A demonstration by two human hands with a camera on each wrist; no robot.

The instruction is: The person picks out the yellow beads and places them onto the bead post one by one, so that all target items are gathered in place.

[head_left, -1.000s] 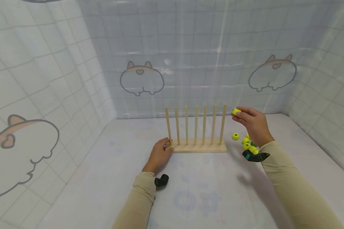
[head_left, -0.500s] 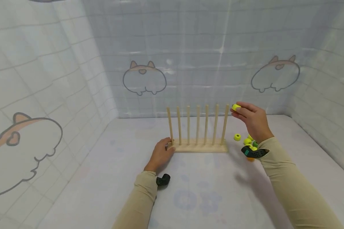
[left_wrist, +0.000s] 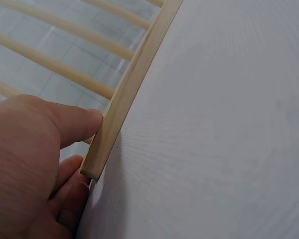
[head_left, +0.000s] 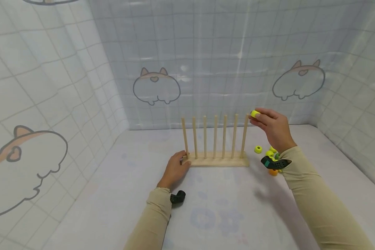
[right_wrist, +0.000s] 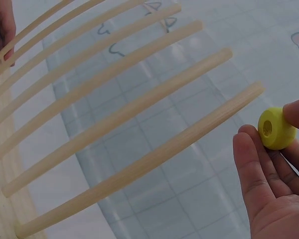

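Pinching the left end of a wooden peg rack (head_left: 218, 161), the left hand (head_left: 176, 169) sits at eight o'clock from the rack's middle in the head view. Its thumb presses on the base, and its other fingers curl around the end. A black wrist strap (head_left: 178, 197) is just behind it. The rack stands up straight on a white table (head_left: 97, 194), with seven round pegs (head_left: 215, 137) in a row. Up at two o'clock is a yellow bead (head_left: 255, 114), just beside the tip of the last peg. The right hand (head_left: 275, 126) holds this bead, squeezed between thumb and fingers, and its hole shows. Between three and four o'clock, one loose yellow bead (head_left: 258, 149) lies near a little heap of yellow beads (head_left: 269, 153). An orange bead (head_left: 273, 172) is at four o'clock. Farthest right, a green bead (head_left: 277, 156) sits partly hidden in the heap.
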